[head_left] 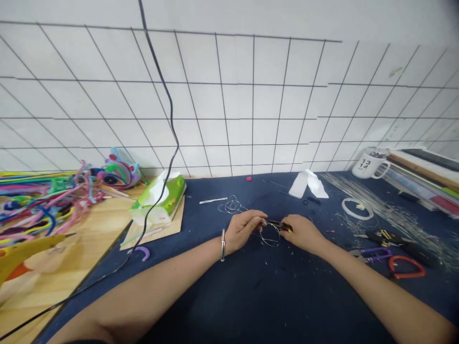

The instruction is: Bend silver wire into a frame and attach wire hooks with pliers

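Note:
Between finger and thumb, my left hand [246, 227] pinches a thin silvery wire [269, 244] bent into loops that hang below the fingers. My right hand [301, 232] is closed around a pair of dark pliers [275, 224], whose jaws point left and meet the wire close to my left fingertips. Whether the jaws are fully closed I cannot tell. Behind my left hand, a tangled coil of similar wire [232, 205] rests on the dark blue cloth [251, 296]; whether it joins the held wire is unclear.
At right lie purple-handled scissors [375, 254], a red-orange handle [407, 267], a white ring spool [357, 209] and long wires [362, 193]. A mug [369, 163] stands behind. To the left are a tissue pack [159, 198], a black cable [158, 200], pipe cleaners [46, 205] and a yellow glue gun [25, 255].

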